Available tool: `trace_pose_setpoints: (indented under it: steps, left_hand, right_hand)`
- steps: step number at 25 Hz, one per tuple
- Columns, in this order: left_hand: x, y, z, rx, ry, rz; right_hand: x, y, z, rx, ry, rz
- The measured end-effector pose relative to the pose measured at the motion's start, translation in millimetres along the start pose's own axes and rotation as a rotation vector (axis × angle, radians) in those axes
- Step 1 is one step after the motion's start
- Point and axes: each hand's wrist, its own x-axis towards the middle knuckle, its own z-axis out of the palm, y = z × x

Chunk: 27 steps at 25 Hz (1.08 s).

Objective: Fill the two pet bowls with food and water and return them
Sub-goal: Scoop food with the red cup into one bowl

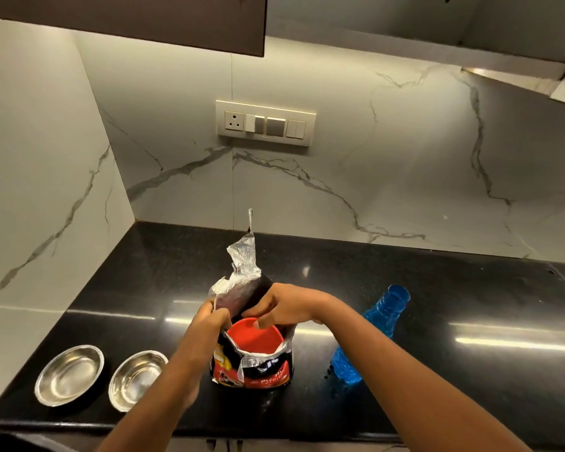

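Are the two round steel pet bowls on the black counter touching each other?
Apart. The head view shows a strip of black counter between the left steel bowl and the right steel bowl.

The black counter point(437, 288) carries two steel bowls point(69, 375) point(136, 380) near its left front edge, a food bag point(252, 363) mid-counter, and a blue bottle point(369, 337) just beside it

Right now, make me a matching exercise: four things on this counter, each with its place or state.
1. steel bowls
2. food bag
3. blue bottle
4. red cup

A. inside the bag
B. right of the bag, uncapped
C. torn open, held by the left hand and right hand
D. empty, left of the bag

Pairs: 1-D, 2-C, 3-B, 4-A
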Motion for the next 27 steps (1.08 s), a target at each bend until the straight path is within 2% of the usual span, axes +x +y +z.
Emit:
trace_pose_setpoints:
  steps: [2, 4, 8, 10, 15, 20, 27]
  left_hand:
    - [0, -10, -3, -0.021, -0.023, -0.001]
    - [1, -19, -8, -0.056, -0.055, -0.016]
    - [3, -21, -7, -0.050, -0.042, 0.004]
    - [4, -18, -6, -0.040, -0.039, 0.022]
    - [-3, -15, -3, -0.006, -0.082, 0.040]
    - [-11, -16, -3, -0.006, -0.123, 0.024]
    - [-7, -14, -6, -0.011, -0.112, 0.008]
  right_hand:
    - [-11, 2, 3, 0.083, -0.027, 0.009]
    - [-19, 0, 8, 0.112, 0.029, 0.022]
    - [-19, -10, 18, 0.000, 0.345, 0.123]
    - [-13, -15, 26, -0.030, 0.440, 0.156]
    - [2, -15, 35, 0.099, 0.389, 0.237]
    - [5, -6, 46, 0.327, 0.316, 0.293]
    - [-12, 11, 36, 0.680, 0.312, 0.221]
